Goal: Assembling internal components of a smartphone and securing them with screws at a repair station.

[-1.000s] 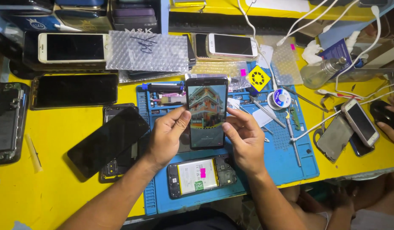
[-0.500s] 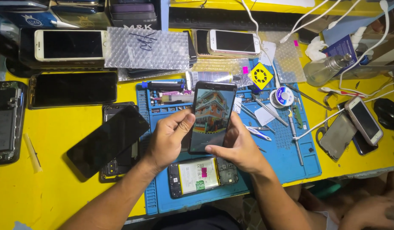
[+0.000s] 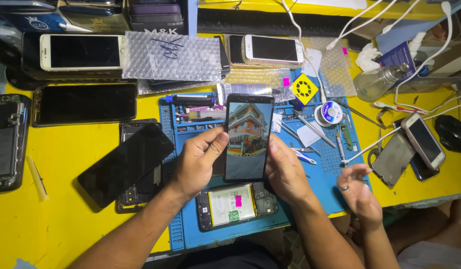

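Both my hands hold a black smartphone (image 3: 248,135) upright over the blue work mat (image 3: 320,182). Its screen is lit and shows a picture of a colourful building. My left hand (image 3: 196,162) grips the phone's left edge, thumb on the bezel. My right hand (image 3: 285,169) grips its right edge. Below the phone on the mat lies an opened phone (image 3: 236,205) with its battery showing and a pink sticker on it.
Another person's hand (image 3: 359,192) with a ring reaches in at the right of the mat. Tweezers (image 3: 310,130), a solder spool (image 3: 329,113), a loose black screen (image 3: 125,163), several phones, bubble wrap (image 3: 172,56) and a glass bottle (image 3: 379,80) crowd the yellow table (image 3: 56,219).
The phone has stayed upright in my hands with little shift. Another person's hand has come into view at the right edge of the mat.
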